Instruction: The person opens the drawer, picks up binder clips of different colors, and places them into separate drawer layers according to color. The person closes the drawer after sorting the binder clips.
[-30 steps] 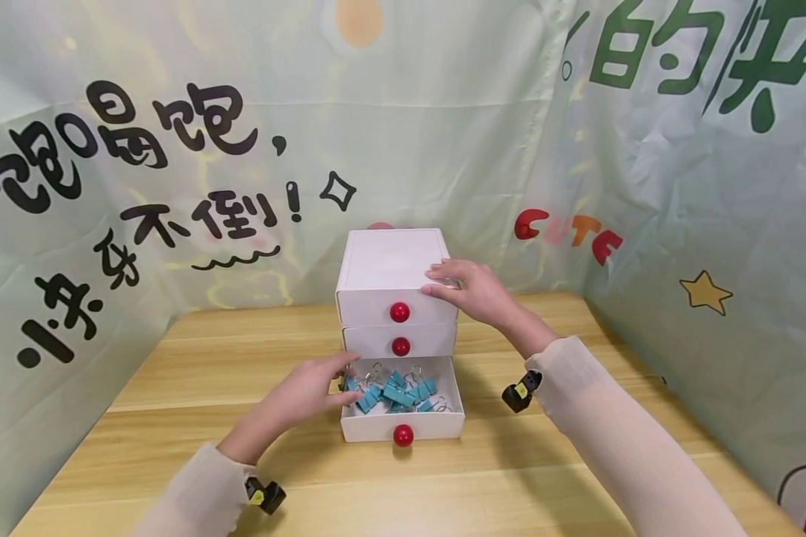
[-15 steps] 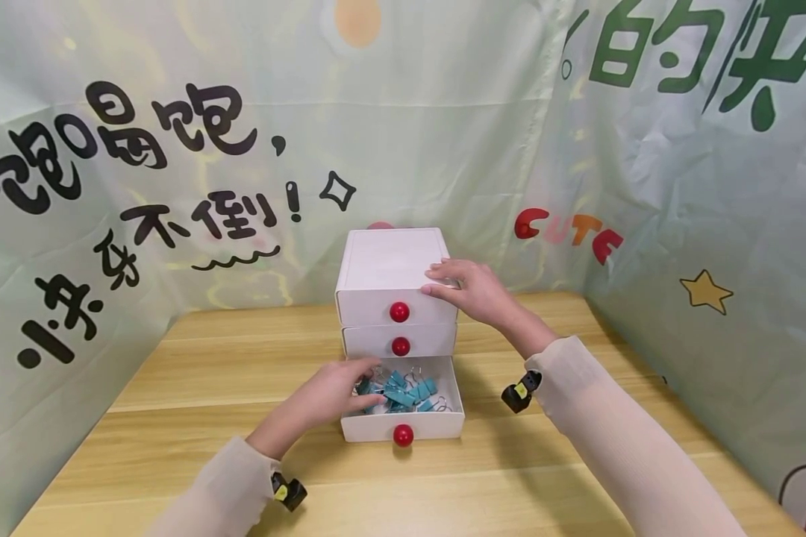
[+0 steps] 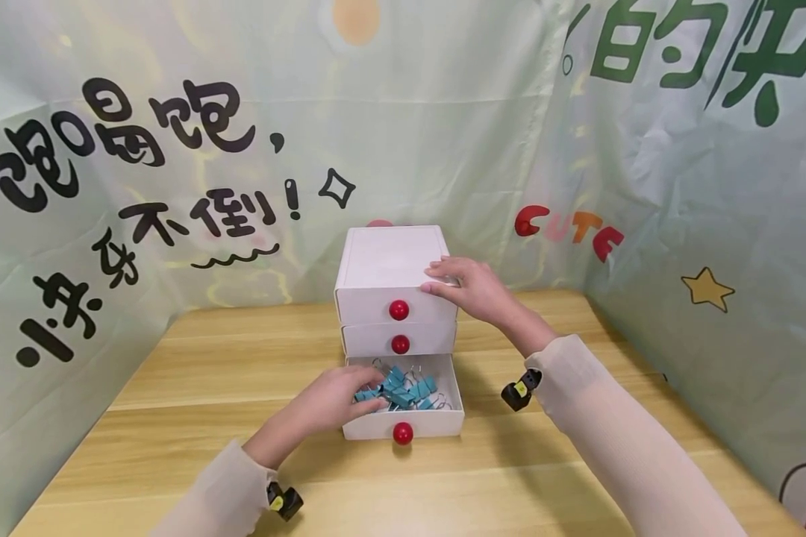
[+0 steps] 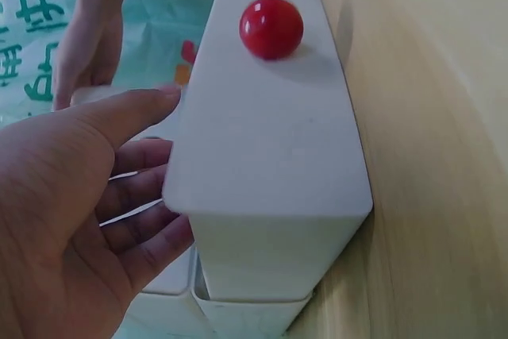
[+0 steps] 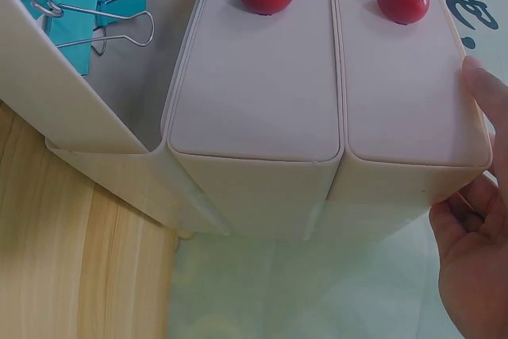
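Note:
A white three-drawer desktop organizer (image 3: 392, 257) stands on the table with its bottom drawer (image 3: 436, 425) pulled out. Inside that drawer lie several turquoise binder clips (image 3: 410, 391) with silver wire handles. My left hand (image 3: 329, 399) reaches over the drawer's left side, thumb and fingers spread apart around some clips. In the left wrist view its fingertips pass behind the drawer front, so their contact with the clips is hidden. My right hand (image 3: 473, 291) holds the organizer's top right corner, thumb at the front edge (image 5: 484, 89) and fingers bent over the top.
Red round knobs (image 3: 399, 344) mark the drawer fronts; the upper two drawers are closed. Wooden tabletop (image 3: 242, 358) surrounds the organizer. A pale green printed cloth (image 3: 443, 149) hangs behind and along the sides.
My left hand has moved right, from the drawer's left edge to over the clips inside. Some clips at the left have shifted slightly. My right hand stays on the organizer's corner.

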The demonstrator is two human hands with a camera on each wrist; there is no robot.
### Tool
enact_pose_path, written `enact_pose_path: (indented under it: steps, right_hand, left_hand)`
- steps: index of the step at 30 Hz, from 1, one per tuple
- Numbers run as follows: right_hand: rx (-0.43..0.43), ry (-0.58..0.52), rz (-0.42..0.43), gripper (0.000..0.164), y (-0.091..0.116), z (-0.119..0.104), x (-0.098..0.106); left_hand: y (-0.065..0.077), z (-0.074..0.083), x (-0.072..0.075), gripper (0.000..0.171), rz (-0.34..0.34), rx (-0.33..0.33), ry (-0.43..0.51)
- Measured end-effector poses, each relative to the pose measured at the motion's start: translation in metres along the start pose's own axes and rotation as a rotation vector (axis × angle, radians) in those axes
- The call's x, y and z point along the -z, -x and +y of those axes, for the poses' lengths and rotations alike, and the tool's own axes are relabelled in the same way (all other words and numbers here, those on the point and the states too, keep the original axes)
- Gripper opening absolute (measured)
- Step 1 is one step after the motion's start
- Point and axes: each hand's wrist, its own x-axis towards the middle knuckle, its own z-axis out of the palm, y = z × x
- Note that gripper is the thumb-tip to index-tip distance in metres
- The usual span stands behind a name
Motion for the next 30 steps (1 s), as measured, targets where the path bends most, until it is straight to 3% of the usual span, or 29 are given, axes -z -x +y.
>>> enact_pose_path:
  steps: [14, 19, 30]
  right_hand:
    - [-0.010, 0.007, -0.010, 0.054, 0.001, -0.003, 0.002]
    - [-0.013, 0.006, -0.013, 0.055, 0.000, -0.003, 0.002]
    - [-0.015, 0.009, -0.016, 0.056, 0.000, -0.004, 0.004]
  left_hand:
    - [0.025, 0.013, -0.001, 0.029, 0.029, -0.108, 0.091]
    - [0.036, 0.020, -0.004, 0.023, 0.022, -0.096, 0.127]
    - [0.048, 0.023, -0.030, 0.030, -0.132, 0.026, 0.611]
